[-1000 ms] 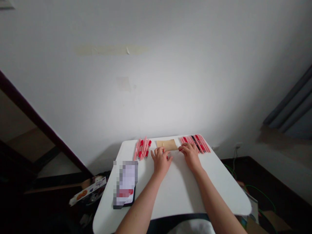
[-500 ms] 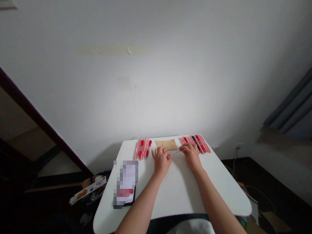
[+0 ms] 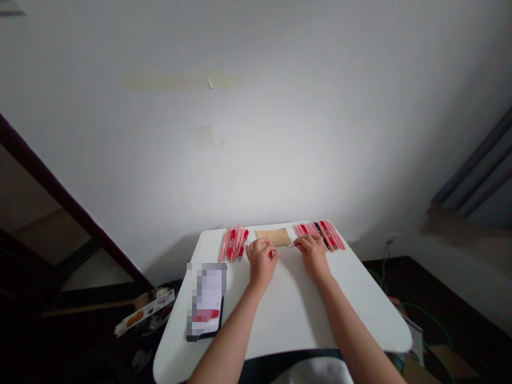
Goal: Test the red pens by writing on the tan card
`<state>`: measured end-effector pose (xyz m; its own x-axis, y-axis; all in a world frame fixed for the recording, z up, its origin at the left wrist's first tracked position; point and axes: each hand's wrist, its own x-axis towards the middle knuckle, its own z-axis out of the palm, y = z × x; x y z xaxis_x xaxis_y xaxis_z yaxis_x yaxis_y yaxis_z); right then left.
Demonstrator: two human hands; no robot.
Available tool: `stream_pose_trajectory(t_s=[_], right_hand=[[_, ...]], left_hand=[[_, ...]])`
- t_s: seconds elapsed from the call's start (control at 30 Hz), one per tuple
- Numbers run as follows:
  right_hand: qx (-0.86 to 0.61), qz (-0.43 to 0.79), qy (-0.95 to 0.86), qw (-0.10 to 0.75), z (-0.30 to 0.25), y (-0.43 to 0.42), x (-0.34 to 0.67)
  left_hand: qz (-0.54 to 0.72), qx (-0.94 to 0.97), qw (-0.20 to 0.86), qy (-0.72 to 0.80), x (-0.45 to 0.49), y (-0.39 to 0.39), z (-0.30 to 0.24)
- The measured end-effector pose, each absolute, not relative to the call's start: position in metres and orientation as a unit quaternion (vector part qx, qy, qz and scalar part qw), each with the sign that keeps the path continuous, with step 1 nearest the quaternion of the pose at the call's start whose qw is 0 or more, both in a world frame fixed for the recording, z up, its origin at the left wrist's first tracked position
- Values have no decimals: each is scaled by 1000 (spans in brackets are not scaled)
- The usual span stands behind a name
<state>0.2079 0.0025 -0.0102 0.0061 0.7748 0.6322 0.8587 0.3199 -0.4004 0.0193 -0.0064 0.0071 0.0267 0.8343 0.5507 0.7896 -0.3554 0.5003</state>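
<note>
My left hand (image 3: pixel 262 260) is over the middle of the white table (image 3: pixel 292 314), thumb and fingers closed on a small red piece (image 3: pixel 272 253). Between my two hands runs a thin see-through strip (image 3: pixel 286 247), which looks like part of a pen. My right hand (image 3: pixel 313 255) pinches the strip's other end, where a bit of red shows. Just beyond the fingers lies a brown paper piece (image 3: pixel 276 236). A loose group of pink and red pens (image 3: pixel 233 244) is left of my left hand. Past my right hand lies a row of pink, red and black pens (image 3: pixel 330 234).
A phone (image 3: pixel 210 306), partly blurred, lies at the table's left side near my left forearm. The wall (image 3: pixel 256 149) rises behind the table. Boxes and clutter (image 3: pixel 146 312) are on the floor at left; green cables (image 3: pixel 430 314) run at right.
My left hand has shifted slightly left, away from the right hand, and more red shows at its fingertips. The right hand stays almost in place.
</note>
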Motion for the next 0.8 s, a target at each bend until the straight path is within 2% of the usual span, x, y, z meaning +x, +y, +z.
stream_pose_trajectory(t_s=[0.8], right_hand=[[-556, -63, -725, 401, -12, 3, 204]], left_hand=[[399, 716, 40, 572, 18, -5, 9]])
